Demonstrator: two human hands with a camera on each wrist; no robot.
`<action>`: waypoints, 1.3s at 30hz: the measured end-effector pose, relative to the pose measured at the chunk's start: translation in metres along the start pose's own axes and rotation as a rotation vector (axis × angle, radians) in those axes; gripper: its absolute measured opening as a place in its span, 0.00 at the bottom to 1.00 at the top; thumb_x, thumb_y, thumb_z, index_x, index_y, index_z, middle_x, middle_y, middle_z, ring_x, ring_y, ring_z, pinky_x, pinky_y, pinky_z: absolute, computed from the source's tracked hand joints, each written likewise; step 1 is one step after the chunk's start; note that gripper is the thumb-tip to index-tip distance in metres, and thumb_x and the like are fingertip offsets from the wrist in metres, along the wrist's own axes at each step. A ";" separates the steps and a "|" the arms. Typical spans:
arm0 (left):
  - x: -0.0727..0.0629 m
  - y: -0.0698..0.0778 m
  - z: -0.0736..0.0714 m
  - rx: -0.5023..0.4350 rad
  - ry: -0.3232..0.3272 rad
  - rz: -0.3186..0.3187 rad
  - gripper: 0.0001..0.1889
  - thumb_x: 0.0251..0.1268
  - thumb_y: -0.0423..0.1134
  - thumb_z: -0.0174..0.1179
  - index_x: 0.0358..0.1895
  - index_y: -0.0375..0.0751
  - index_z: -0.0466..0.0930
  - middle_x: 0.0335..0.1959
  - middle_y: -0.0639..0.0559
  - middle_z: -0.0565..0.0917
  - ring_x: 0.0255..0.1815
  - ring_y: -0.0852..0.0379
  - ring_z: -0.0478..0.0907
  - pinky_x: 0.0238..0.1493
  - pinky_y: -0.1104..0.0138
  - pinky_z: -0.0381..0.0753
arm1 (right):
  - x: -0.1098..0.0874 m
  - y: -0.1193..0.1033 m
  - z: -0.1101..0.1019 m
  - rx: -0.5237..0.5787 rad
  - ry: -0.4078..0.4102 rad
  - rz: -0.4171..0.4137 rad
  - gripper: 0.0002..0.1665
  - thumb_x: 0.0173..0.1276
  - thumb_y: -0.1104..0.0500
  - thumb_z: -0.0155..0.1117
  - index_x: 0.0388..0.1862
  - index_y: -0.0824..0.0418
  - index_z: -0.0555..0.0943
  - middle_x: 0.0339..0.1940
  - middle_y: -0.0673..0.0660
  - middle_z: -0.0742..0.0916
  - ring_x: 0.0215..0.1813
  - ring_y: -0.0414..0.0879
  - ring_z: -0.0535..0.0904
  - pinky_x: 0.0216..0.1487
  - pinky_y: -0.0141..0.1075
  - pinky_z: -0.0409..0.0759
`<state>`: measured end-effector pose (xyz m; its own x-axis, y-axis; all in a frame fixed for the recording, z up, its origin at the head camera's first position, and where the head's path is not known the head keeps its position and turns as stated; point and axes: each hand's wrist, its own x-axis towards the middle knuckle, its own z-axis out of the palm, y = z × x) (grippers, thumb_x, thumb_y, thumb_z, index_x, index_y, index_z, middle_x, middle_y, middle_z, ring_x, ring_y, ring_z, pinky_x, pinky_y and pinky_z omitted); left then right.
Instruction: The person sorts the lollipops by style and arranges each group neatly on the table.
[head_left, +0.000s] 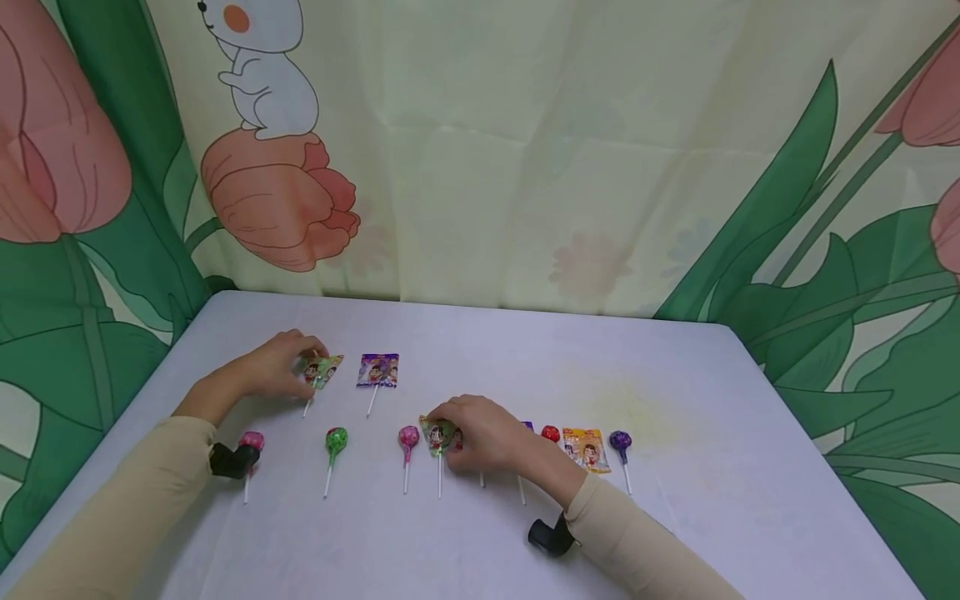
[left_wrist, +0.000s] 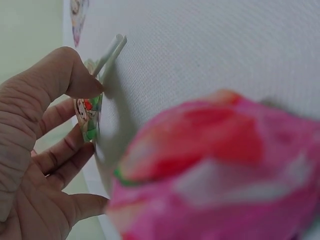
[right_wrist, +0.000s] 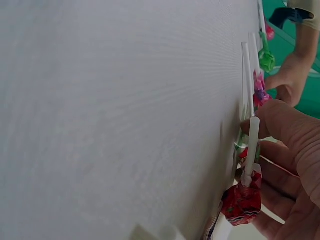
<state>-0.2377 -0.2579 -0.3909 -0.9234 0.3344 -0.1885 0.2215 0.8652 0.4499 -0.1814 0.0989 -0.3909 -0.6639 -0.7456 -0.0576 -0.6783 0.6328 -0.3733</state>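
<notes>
At the far left of the table my left hand [head_left: 273, 367] pinches a flat green-wrapped lollipop [head_left: 321, 372] between thumb and fingers. Its white stick points toward the front; the left wrist view shows the printed wrapper [left_wrist: 88, 112] at the fingertips. My right hand [head_left: 483, 429] pinches another flat green-wrapped lollipop [head_left: 437, 437], in the middle of the front row. This hand covers some lollipops behind it. A red ball lollipop [right_wrist: 242, 202] shows close beside it in the right wrist view. A purple flat-wrapped lollipop [head_left: 378, 371] lies right of my left hand.
Along the front row lie a green ball lollipop [head_left: 336, 440], a pink one [head_left: 408, 437], an orange flat packet [head_left: 587, 450] and a dark purple ball lollipop [head_left: 620, 442]. Another pink ball lollipop [left_wrist: 215, 170] sits under my left wrist. A printed curtain [head_left: 480, 167] hangs behind the white table [head_left: 420, 550].
</notes>
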 end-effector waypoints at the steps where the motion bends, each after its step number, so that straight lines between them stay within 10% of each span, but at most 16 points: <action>1: 0.000 0.000 0.000 0.002 0.001 0.002 0.33 0.52 0.41 0.79 0.60 0.36 0.76 0.54 0.36 0.77 0.58 0.37 0.71 0.63 0.38 0.73 | 0.000 0.000 0.000 -0.002 0.004 0.001 0.28 0.62 0.59 0.73 0.62 0.58 0.82 0.57 0.53 0.87 0.55 0.44 0.80 0.62 0.37 0.78; 39: -0.001 -0.001 0.002 -0.004 0.023 0.013 0.32 0.51 0.41 0.79 0.59 0.37 0.77 0.53 0.37 0.77 0.57 0.38 0.71 0.62 0.38 0.73 | 0.035 0.013 -0.021 0.052 0.156 0.007 0.28 0.59 0.60 0.73 0.60 0.62 0.82 0.56 0.54 0.87 0.56 0.46 0.81 0.63 0.42 0.78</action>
<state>-0.2362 -0.2583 -0.3927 -0.9273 0.3372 -0.1621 0.2328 0.8592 0.4556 -0.2199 0.0854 -0.3782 -0.7122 -0.6971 0.0825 -0.6589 0.6233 -0.4212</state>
